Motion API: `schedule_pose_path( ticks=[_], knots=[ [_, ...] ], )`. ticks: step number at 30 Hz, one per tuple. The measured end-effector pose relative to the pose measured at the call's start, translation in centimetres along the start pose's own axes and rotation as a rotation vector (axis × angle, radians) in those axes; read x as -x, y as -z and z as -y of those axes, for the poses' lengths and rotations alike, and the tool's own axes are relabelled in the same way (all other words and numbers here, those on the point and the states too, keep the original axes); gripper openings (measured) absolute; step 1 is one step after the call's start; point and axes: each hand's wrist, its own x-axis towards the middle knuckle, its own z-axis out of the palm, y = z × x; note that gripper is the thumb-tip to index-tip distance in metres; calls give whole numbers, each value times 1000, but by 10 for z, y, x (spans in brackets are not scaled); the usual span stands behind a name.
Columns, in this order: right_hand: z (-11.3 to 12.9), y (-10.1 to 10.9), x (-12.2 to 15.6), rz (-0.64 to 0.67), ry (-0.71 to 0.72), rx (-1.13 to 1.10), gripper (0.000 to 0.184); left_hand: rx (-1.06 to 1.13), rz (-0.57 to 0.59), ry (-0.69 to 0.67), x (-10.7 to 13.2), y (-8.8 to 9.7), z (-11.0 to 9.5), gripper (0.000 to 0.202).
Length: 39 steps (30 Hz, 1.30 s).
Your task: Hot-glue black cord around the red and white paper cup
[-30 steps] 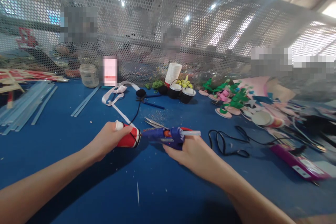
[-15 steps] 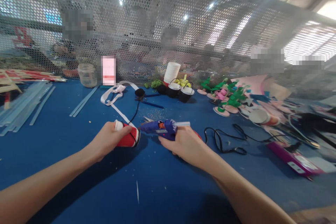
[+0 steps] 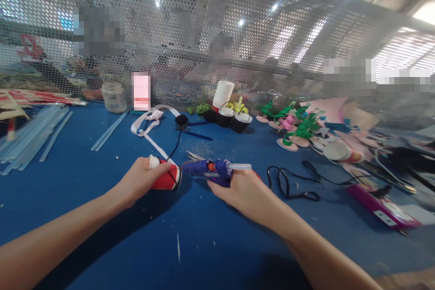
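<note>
My left hand (image 3: 139, 181) is wrapped round a small red cup (image 3: 166, 180) with a white rim, lying on its side on the blue table (image 3: 84, 176). A thin black cord runs from the cup's mouth. My right hand (image 3: 246, 190) grips a purple glue gun (image 3: 210, 170) with a clear glue stick sticking out of its back. The gun's nozzle points left and sits right at the cup's open end. Scissors (image 3: 195, 156) lie just behind the gun.
Clear glue sticks (image 3: 30, 133) lie at the far left. A white ribbon (image 3: 147, 127), a stack of white cups (image 3: 223, 94), black pots (image 3: 234, 120), green and pink foam pieces (image 3: 295, 127), a black cable (image 3: 295, 181) and a purple box (image 3: 382, 206) sit around. A perforated mesh screen (image 3: 204, 31) stands behind, people beyond it.
My right hand with the glue gun has shifted slightly left and nearer the cup's mouth. My left hand and the cup have hardly moved.
</note>
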Motion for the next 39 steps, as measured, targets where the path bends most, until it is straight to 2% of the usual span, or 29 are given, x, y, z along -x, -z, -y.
schedule_pose_path(
  ticks=[6,13,20,24,28,33,39],
  knots=[
    [-3,-1,7,-23,64,74,10,22,1,16,0,0,-3,32],
    [0,1,12,44,-49,43,10,5,-11,41,3,-1,-7,31],
    [1,0,16,80,-11,2,7,19,15,1,1,0,-4,31],
    [0,0,14,60,-27,1,6,31,11,34,2,0,-5,32],
    [-2,1,9,9,23,-15,11,38,-8,43,2,0,-5,31],
    [-1,1,3,15,0,-100,14,34,0,10,0,1,-1,34],
    [0,0,-6,-4,-5,-61,22,12,-28,-38,-1,0,2,33]
  ],
)
